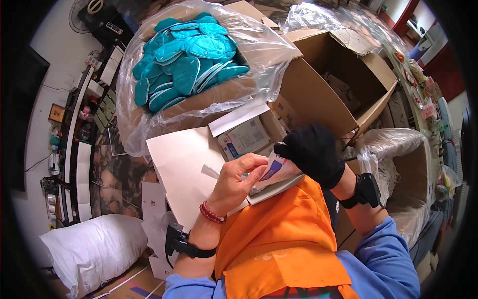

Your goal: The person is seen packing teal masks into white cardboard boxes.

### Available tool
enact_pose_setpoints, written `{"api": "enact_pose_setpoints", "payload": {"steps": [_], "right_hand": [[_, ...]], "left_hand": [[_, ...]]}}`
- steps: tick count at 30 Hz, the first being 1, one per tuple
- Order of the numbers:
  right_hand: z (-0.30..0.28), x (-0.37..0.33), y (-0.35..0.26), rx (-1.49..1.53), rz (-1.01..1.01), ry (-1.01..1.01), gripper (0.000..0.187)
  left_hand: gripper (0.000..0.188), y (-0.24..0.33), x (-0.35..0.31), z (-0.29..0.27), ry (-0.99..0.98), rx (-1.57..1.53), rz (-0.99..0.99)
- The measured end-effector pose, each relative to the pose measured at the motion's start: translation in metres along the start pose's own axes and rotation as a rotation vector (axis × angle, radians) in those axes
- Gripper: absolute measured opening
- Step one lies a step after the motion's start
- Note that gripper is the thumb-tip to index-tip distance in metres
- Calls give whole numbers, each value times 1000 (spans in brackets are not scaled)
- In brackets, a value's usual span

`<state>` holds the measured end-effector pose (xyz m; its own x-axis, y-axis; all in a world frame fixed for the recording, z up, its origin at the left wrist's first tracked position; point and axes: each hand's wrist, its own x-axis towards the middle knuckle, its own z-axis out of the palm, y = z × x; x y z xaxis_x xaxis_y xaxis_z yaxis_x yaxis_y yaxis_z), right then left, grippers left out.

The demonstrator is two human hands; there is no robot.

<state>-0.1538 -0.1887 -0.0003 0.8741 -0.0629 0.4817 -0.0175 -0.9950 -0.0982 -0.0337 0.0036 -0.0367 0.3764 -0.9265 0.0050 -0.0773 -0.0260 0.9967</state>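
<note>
Over my lap, a small white packet with blue print is held between both hands. My left hand, bare with a red bead bracelet at the wrist, is closed in a pinch on the packet's left side. In a black glove, my right hand has its fingers closed at the packet's upper right corner. Below and behind them lies an open white carton with its flaps spread. Inside it rests a similar printed packet. The packet's lower part is partly hidden by my left fingers.
Beyond the carton, a plastic-lined box holds a heap of teal fabric pads. An open cardboard box stands right of it. A plastic-lined box is at my right, a white sack at lower left.
</note>
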Motion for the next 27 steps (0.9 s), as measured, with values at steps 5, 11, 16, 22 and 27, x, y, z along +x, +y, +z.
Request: {"api": "enact_pose_setpoints", "payload": {"steps": [5, 11, 16, 22, 27], "right_hand": [[-3, 3, 2, 5, 6, 16, 24], [-10, 14, -19, 0, -145, -18, 28], [1, 14, -17, 63, -167, 0, 31], [-10, 20, 2, 245, 250, 130, 67], [6, -18, 12, 906, 826, -199, 50]], "left_hand": [[20, -2, 2, 4, -38, -168, 14], [22, 2, 4, 15, -95, -159, -80], [20, -12, 10, 27, 13, -174, 9], [32, -29, 8, 23, 147, -693, -11], [57, -48, 7, 7, 204, -926, -8]]}}
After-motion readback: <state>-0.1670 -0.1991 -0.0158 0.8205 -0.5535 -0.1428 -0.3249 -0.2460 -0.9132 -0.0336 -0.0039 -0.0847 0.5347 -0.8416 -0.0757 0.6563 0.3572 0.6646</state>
